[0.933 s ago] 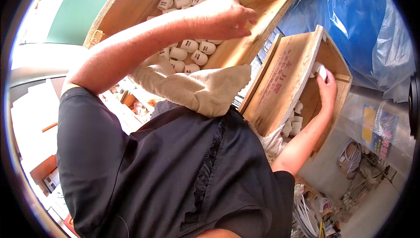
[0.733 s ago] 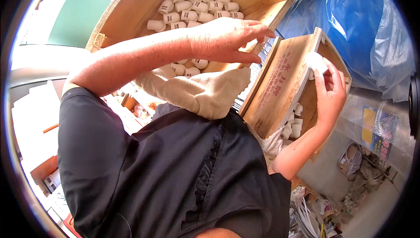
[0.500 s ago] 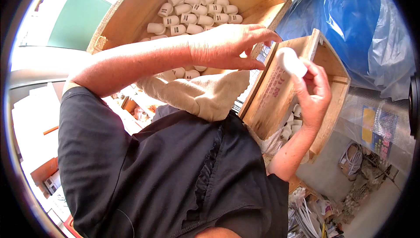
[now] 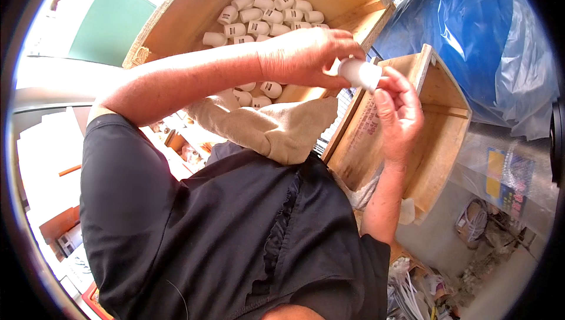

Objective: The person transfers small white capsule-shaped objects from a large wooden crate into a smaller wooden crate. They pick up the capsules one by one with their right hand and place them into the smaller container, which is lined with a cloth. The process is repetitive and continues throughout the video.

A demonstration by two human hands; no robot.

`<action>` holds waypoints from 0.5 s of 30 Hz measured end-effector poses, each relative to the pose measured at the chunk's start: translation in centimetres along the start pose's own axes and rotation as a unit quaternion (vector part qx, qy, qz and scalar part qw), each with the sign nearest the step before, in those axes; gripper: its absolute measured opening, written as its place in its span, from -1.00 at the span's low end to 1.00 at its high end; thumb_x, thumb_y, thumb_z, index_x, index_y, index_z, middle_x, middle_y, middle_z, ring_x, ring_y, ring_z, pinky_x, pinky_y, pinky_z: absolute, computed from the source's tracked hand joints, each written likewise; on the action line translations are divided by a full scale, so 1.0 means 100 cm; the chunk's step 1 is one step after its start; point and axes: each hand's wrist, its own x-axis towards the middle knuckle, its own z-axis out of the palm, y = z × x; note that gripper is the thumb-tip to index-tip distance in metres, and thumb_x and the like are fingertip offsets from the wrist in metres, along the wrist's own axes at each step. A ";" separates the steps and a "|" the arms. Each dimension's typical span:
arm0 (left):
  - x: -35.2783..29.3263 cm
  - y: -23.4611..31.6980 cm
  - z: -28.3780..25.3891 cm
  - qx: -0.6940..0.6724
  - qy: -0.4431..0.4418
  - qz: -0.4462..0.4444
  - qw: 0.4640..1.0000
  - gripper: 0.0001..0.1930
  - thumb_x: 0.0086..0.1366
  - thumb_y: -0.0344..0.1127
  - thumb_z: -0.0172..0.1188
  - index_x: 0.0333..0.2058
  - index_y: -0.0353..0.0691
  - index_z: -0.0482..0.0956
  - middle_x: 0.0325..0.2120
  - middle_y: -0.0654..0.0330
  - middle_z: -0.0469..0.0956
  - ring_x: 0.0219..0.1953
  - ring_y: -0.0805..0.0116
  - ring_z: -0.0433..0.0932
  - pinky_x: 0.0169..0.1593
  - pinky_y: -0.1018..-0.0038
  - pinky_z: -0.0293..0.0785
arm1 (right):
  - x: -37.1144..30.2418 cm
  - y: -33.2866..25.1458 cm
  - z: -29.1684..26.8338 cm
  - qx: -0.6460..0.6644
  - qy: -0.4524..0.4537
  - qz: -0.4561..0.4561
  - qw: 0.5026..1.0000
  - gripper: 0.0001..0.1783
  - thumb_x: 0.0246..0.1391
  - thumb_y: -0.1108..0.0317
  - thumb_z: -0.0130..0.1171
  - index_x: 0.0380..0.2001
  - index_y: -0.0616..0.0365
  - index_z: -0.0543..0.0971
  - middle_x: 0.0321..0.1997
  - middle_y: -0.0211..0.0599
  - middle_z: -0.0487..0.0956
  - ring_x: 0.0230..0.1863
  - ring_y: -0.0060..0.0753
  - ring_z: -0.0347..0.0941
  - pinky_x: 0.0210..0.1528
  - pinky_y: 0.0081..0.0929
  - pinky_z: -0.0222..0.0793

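A white plastic pipe elbow (image 4: 361,74) is held up between my two hands, above the gap where the two wooden boxes meet. My left hand (image 4: 306,55) has its thumb and fingers closed about the fitting's left end. With the fingertips, my right hand (image 4: 401,105) pinches its right end. Beneath my left forearm, several similar white pipe elbows (image 4: 259,28) with small dark marks lie in the large wooden box (image 4: 176,28). My left wrist hides part of that pile.
A smaller wooden box (image 4: 448,90) with a divider stands at the right. Beige cloth (image 4: 265,125) hangs over the large box's near edge. Blue plastic-wrapped goods (image 4: 453,20) fill the far right. Coiled cable (image 4: 472,217) and loose litter lie on the floor.
My right hand has brought the white pipe elbow leftward, from over the smaller box to my left hand. My left fingers have closed on its end.
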 end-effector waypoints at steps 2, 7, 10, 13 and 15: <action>0.004 -0.011 -0.006 0.028 0.042 -0.022 0.998 -0.58 0.01 -0.32 0.35 -0.14 -0.29 0.48 -0.33 0.11 0.53 -0.39 0.32 0.58 -0.29 0.45 0.56 | 0.004 0.008 -0.010 0.002 0.043 0.001 0.999 -0.62 0.09 0.38 0.17 -0.03 0.29 0.44 -0.24 -0.31 0.54 -0.23 -0.61 0.44 -0.12 -0.62 0.37; 0.026 -0.061 -0.032 0.104 0.046 -0.139 0.984 -0.56 0.06 -0.20 0.31 -0.13 -0.30 0.47 -0.40 0.07 0.58 -0.47 0.39 0.58 -0.34 0.51 0.55 | 0.007 0.040 -0.037 -0.083 0.074 0.015 0.994 -0.70 0.08 0.38 0.17 -0.10 0.23 0.50 -0.39 -0.44 0.54 -0.37 -0.67 0.43 -0.28 -0.66 0.38; 0.039 -0.106 -0.025 -0.005 0.044 -0.245 0.969 -0.50 0.00 -0.11 0.31 -0.17 -0.36 0.47 -0.47 0.08 0.56 -0.51 0.34 0.59 -0.42 0.47 0.54 | 0.009 0.046 -0.037 -0.210 0.060 -0.005 0.976 -0.73 0.03 0.36 0.21 -0.15 0.11 0.56 -0.46 -0.43 0.56 -0.47 -0.65 0.45 -0.37 -0.64 0.39; 0.051 -0.142 -0.011 -0.074 0.020 -0.346 0.935 -0.51 0.08 -0.20 0.23 -0.05 -0.35 0.40 -0.42 0.10 0.55 -0.52 0.43 0.58 -0.51 0.54 0.54 | 0.010 0.044 -0.038 -0.257 0.040 -0.012 0.966 -0.72 -0.01 0.36 0.23 -0.17 0.06 0.56 -0.43 -0.38 0.58 -0.51 -0.60 0.47 -0.38 -0.62 0.40; 0.058 -0.153 -0.001 -0.077 0.027 -0.362 0.929 -0.51 0.06 -0.22 0.24 -0.06 -0.35 0.39 -0.43 0.09 0.55 -0.52 0.41 0.58 -0.54 0.52 0.51 | 0.010 0.043 -0.037 -0.271 0.040 -0.017 0.962 -0.72 -0.03 0.37 0.23 -0.17 0.05 0.56 -0.42 -0.37 0.59 -0.51 -0.59 0.47 -0.39 -0.60 0.41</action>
